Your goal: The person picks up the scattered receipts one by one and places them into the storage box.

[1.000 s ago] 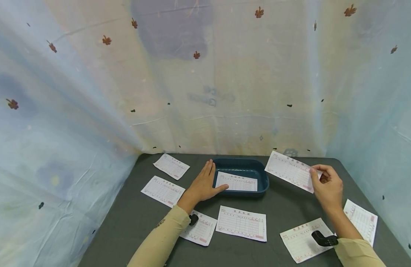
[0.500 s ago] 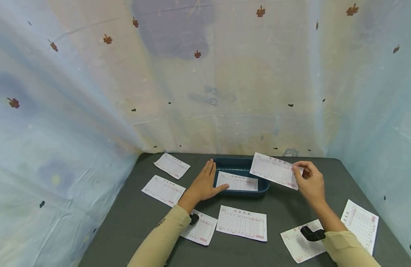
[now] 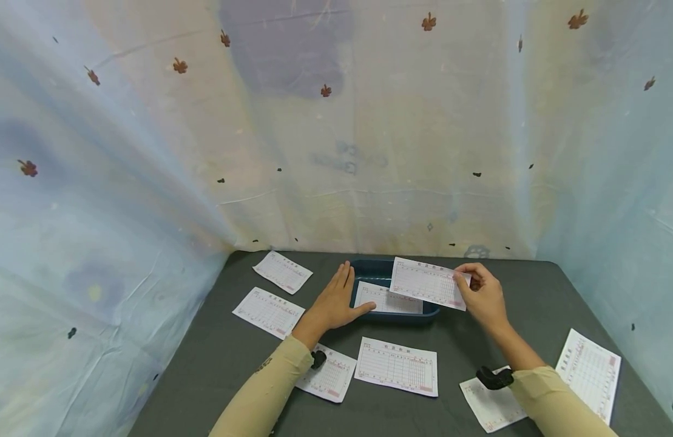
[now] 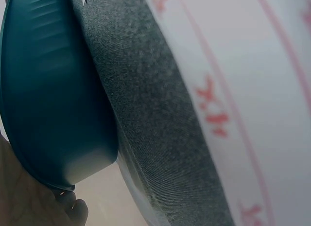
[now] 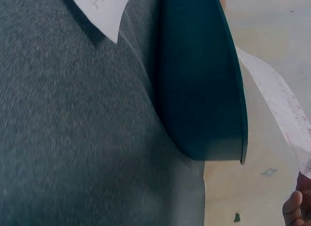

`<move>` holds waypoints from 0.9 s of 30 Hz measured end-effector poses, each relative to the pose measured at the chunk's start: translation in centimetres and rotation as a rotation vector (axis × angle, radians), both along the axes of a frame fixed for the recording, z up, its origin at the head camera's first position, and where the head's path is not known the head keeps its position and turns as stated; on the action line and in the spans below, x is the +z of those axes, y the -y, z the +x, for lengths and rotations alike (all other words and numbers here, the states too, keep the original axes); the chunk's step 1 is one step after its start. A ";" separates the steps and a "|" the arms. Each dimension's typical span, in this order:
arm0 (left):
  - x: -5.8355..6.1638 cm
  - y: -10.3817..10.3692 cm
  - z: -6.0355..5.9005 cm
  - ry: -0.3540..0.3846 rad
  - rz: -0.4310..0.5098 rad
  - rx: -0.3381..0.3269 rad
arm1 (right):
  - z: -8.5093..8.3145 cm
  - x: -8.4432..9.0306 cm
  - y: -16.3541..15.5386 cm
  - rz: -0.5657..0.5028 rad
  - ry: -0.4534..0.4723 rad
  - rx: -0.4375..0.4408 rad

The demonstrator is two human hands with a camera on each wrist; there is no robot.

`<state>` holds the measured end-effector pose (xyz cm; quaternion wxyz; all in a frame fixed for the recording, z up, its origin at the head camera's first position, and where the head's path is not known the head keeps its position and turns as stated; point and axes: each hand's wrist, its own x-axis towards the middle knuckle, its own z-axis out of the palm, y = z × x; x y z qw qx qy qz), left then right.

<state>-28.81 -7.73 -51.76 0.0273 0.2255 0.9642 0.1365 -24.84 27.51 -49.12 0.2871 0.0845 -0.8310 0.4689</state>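
My right hand (image 3: 482,296) pinches the right end of a printed paper form (image 3: 428,283), its left part over the dark teal tray (image 3: 369,271). Another printed form (image 3: 384,300) lies inside that tray, partly covered by the held sheet in the head view. At the tray's left end, my left hand (image 3: 333,298) rests against the rim with fingers straight and thumb spread along the front edge. From the right wrist, the held paper (image 5: 279,99) slants above the tray's side wall (image 5: 204,90), with fingertips (image 5: 293,206) at its lower end.
Several similar forms lie on the dark grey table (image 3: 205,376): two at the left (image 3: 283,271), one in front of the tray (image 3: 396,366), one under the left forearm (image 3: 329,373), two at the right (image 3: 589,375). A patterned curtain (image 3: 369,152) surrounds the table.
My right hand has moved left with the pinched form, bringing it from beside the tray to over its right half. The left hand has stayed at the tray's left end.
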 end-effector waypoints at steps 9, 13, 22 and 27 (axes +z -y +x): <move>-0.1 0.0 -0.1 0.000 0.000 0.004 | -0.7 -0.2 1.8 0.035 0.067 0.077; 0.0 0.0 0.0 0.001 0.001 -0.001 | -1.2 -0.5 2.3 0.028 0.109 0.096; 0.1 0.0 0.1 -0.007 -0.001 -0.002 | -2.3 -0.6 3.0 0.024 0.147 0.137; 0.1 0.0 0.1 -0.020 0.002 -0.011 | -2.7 -0.7 3.4 0.051 0.188 0.149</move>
